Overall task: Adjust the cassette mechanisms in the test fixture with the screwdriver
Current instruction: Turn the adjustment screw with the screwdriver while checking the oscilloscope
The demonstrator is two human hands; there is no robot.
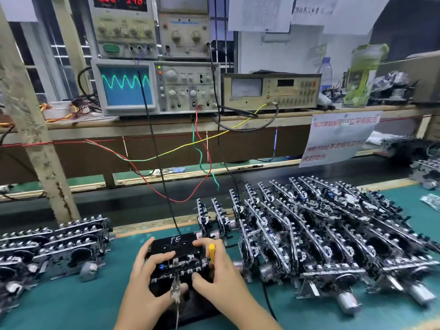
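Note:
A cassette mechanism (183, 264) sits in the black test fixture (188, 303) on the green mat, with a black test cassette marked "FE" (175, 244) loaded at its far side. My left hand (145, 275) grips the mechanism's left side, fingers curled over its top and thumb at the front. My right hand (217, 272) holds the right side, with the yellow-handled screwdriver (211, 252) tucked in its fingers, handle pointing up. An alligator clip (175, 290) is attached at the mechanism's front edge.
Several finished-looking mechanisms (47, 248) lie stacked at the left; a large batch (333, 229) stands in rows at the right. Behind, a shelf carries an oscilloscope (126, 85) showing a sine wave, other instruments (271, 90), and hanging wires (202, 158). A wooden post (35, 139) stands left.

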